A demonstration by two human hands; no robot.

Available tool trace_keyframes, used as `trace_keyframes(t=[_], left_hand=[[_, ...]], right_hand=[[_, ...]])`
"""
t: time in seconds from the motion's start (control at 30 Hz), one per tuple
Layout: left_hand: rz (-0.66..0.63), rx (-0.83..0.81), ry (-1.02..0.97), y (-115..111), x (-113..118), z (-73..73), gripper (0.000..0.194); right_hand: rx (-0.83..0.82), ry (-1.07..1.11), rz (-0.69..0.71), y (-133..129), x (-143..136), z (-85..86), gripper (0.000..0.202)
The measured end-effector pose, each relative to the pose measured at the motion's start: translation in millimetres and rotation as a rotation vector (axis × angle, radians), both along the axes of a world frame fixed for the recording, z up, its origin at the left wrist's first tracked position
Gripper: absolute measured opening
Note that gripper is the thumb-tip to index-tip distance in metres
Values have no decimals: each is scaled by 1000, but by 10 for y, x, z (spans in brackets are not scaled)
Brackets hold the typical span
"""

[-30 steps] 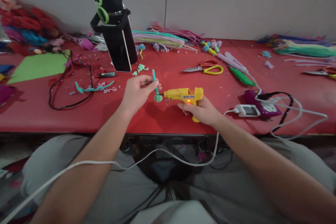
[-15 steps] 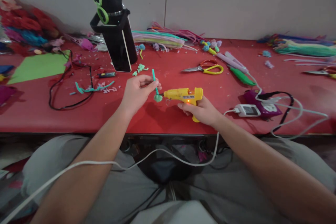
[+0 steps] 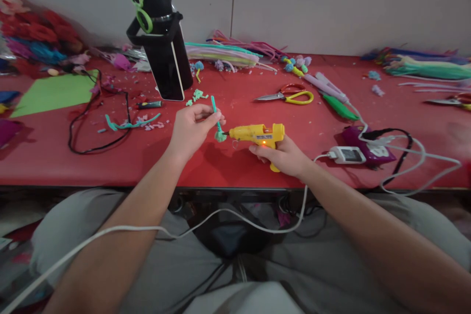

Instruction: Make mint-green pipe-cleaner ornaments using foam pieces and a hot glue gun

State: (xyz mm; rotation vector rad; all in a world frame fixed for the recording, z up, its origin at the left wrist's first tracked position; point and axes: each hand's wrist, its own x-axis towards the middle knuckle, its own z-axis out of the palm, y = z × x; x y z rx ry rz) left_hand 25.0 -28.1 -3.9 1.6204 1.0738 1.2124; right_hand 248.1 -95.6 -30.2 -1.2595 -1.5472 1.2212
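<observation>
Between the thumb and fingers of my left hand (image 3: pixel 196 127) is a teal pipe cleaner (image 3: pixel 214 108), its straight end pointing up. A fuzzy green clump (image 3: pixel 220 136) forms its lower end. My right hand (image 3: pixel 285 154) grips a yellow hot glue gun (image 3: pixel 257 133) by its handle, and a small orange light glows on its side. The dark nozzle points left and meets or nearly meets the clump; contact is too small to make out. A thin glue strand seems to hang under the nozzle.
Red-and-yellow scissors (image 3: pixel 294 96) lie beyond the glue gun. A black bottle (image 3: pixel 154 5) stands behind a dark phone-like slab (image 3: pixel 165 71). To the right, a white cable joins a small display device (image 3: pixel 348 155). Pipe cleaner bundles (image 3: pixel 224 54) line the wall.
The pipe cleaner in my left hand has shifted very slightly up and left, its top tilting left. The glue gun stays nearly still.
</observation>
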Motion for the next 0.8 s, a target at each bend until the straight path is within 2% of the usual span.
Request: trace_keyframes(t=[0.3,0.43,0.63,0.73,0.8], left_hand=[[72,40,-67,69,-90,13,11],[124,71,-87,125,-212,102,14],[133,65,-111,152,-374,192,17],[127,48,-89,137,-410,218,18],[148,33,-54,134,-421,236,17]], right_hand=[[-17,-16,-35,-7,16,36,27],[114,-125,-171,108,166,42,33],[195,-537,-475,372,435,-49,36],[238,-590,-507,436,492,-102,45],[348,-557,-533,434,509,-76,52]])
